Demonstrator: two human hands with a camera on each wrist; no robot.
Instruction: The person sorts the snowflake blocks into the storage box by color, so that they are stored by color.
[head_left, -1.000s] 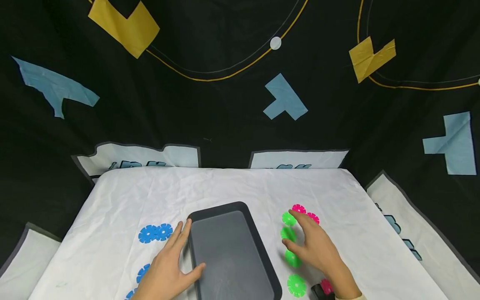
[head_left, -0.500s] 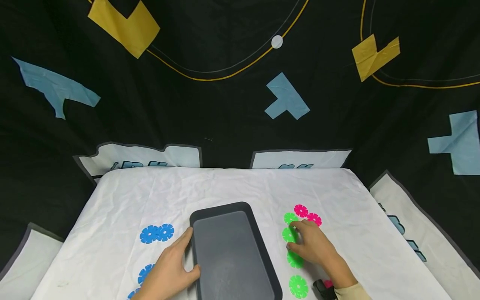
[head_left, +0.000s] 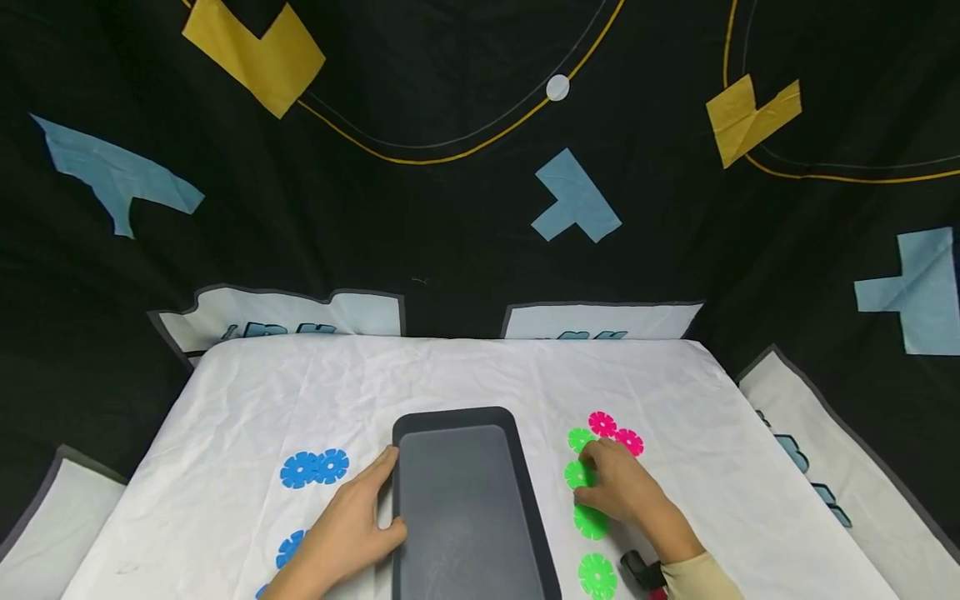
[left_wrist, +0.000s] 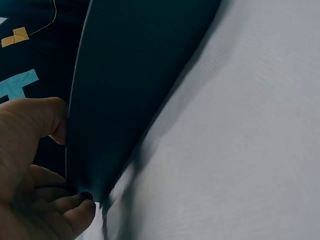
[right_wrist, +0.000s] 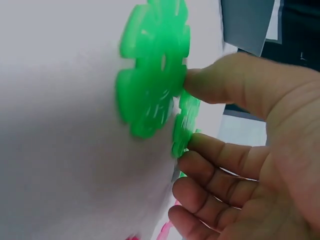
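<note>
Counter (head_left: 247, 392): white cloth on top.
Tray (head_left: 465, 500): dark, in the middle.
Left hand (head_left: 348, 533): grips the tray's left edge.
Right hand (head_left: 626, 492): right of the tray, fingers pinching a green disc (head_left: 579, 475).

A tray (head_left: 465, 500) lies at the near centre of the counter (head_left: 465, 375). The left hand (head_left: 341, 533) rests against the tray's left edge, thumb on the rim. Left of the tray lie a pair of touching discs (head_left: 313, 467), with further discs (head_left: 288, 548) nearer. Right of the tray, a row of discs (head_left: 592, 521) runs from near to far; the right hand (head_left: 622, 487) sits on the row's middle. Two more discs (head_left: 615, 432) lie at the far end, just beyond the fingertips.
</note>
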